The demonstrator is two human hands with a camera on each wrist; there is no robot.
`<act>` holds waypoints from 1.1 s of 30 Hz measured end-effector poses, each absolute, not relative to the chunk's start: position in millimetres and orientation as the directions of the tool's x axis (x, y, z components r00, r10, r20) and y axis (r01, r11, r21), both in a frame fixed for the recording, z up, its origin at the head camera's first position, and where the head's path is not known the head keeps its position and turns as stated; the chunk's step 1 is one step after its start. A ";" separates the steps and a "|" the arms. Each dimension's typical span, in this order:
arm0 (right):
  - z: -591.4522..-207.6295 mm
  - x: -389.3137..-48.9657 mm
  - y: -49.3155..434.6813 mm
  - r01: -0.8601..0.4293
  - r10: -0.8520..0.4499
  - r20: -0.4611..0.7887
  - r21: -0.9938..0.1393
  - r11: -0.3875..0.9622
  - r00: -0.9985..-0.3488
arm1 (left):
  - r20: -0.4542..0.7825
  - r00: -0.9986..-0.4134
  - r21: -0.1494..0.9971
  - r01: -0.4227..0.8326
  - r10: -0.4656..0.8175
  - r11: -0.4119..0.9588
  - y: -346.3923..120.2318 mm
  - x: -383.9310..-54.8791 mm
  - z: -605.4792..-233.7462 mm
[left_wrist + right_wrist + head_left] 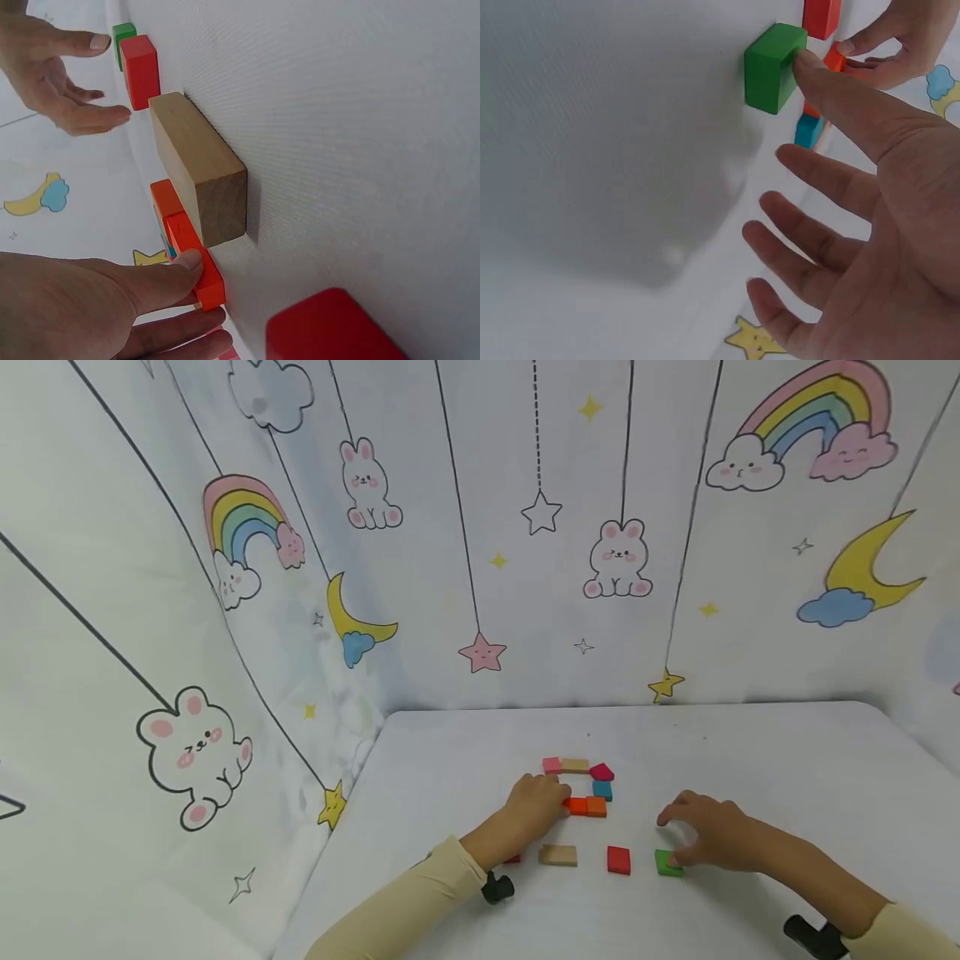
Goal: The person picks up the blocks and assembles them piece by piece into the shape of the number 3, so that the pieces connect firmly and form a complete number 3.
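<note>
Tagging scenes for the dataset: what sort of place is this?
Perhaps a play corner, or a booth staged to look like one: a white table, small colored blocks on it, and a white backdrop printed with rabbits, rainbows and moons.

Room between hands (pixel 536 806) (pixel 720 833) (red block (pixel 618 860) there).

Looks like bare wood in the tan block (pixel 196 146), matt and smooth, with faint grain showing on the end. Looks painted and evenly smooth on the green block (pixel 769 71), with little shine; much the same on the orange-red block (pixel 212 291) and the dark red block (pixel 330 330). Shows a fine ribbed weave in the white table covering (pixel 367 187), cloth-like and matt. Resembles dull printed fabric across the backdrop (pixel 420 568). Appears to be soft, creased cloth in the beige sleeve (pixel 405 897), and hard plastic in the black wrist piece (pixel 498 889).
</note>
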State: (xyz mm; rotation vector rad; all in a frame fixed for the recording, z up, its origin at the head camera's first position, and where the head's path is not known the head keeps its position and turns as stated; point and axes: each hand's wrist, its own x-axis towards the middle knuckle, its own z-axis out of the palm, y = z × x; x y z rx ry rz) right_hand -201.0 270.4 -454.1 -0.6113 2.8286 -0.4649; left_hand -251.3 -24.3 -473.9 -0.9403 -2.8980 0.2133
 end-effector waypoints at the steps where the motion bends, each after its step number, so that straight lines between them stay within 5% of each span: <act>1: -455.8 -198.6 270.6 -0.367 -0.428 -0.127 -0.340 0.866 -0.895 | 0.038 -0.807 -0.159 0.577 0.589 0.801 -23.7 -251.2 -473.8; 26: -461.0 -186.8 270.7 -0.300 -0.380 -0.160 -0.373 0.878 -0.911 | 0.043 -0.810 -0.136 0.575 0.585 0.807 -23.6 -254.4 -478.3; 33: -468.5 -191.4 268.9 -0.353 -0.401 -0.065 -0.358 0.864 -0.914 | 0.036 -0.817 -0.141 0.565 0.575 0.813 -23.5 -254.8 -479.2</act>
